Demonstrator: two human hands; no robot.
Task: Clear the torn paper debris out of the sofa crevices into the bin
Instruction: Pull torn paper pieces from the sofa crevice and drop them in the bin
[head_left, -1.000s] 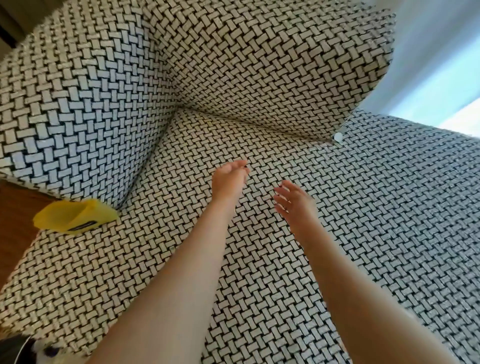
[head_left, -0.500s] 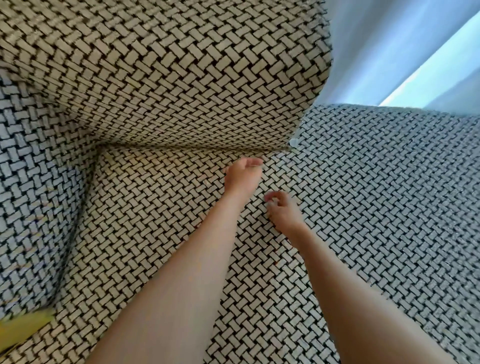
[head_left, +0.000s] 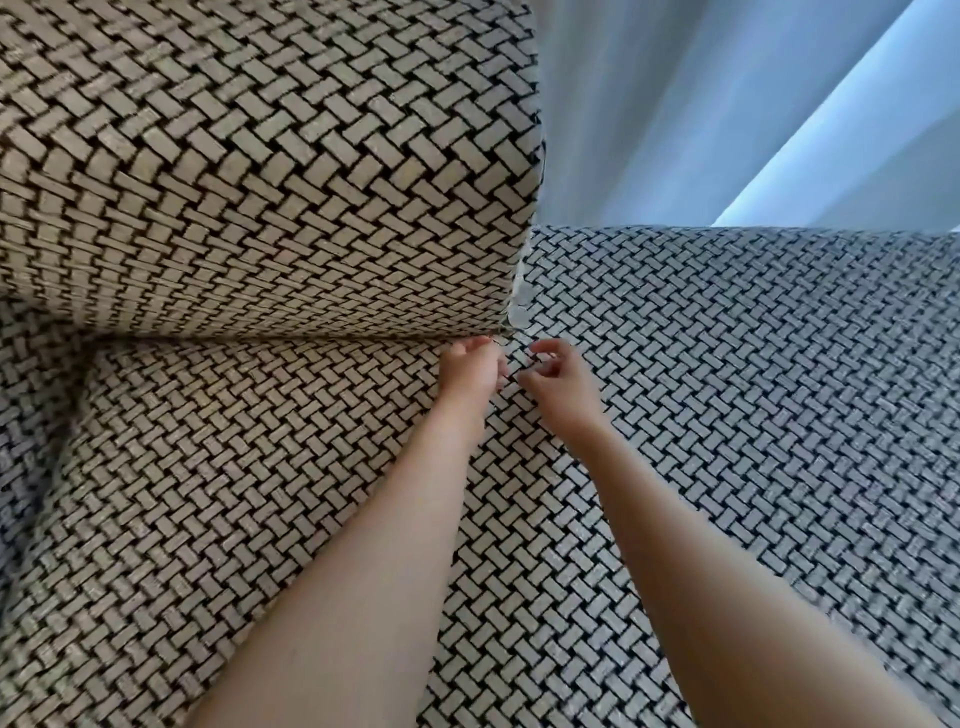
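Now you're over the woven sofa (head_left: 260, 467), both hands at the crevice under the back cushion (head_left: 260, 182). Left hand (head_left: 470, 371) curled, right hand (head_left: 553, 376) loosely pinched, neither visibly holding anything. One pale paper scrap (head_left: 518, 314) is wedged just above them, unpicked; no bin in view.

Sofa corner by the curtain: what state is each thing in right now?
Paper scrap: wedged at the end of the crevice, not yet picked.
Back cushion: in place, pressed against the seat.
Left hand: empty, fingers curled on the seat.
Right hand: empty, fingers half curled, just below the scrap.
Curtain: hanging drawn.
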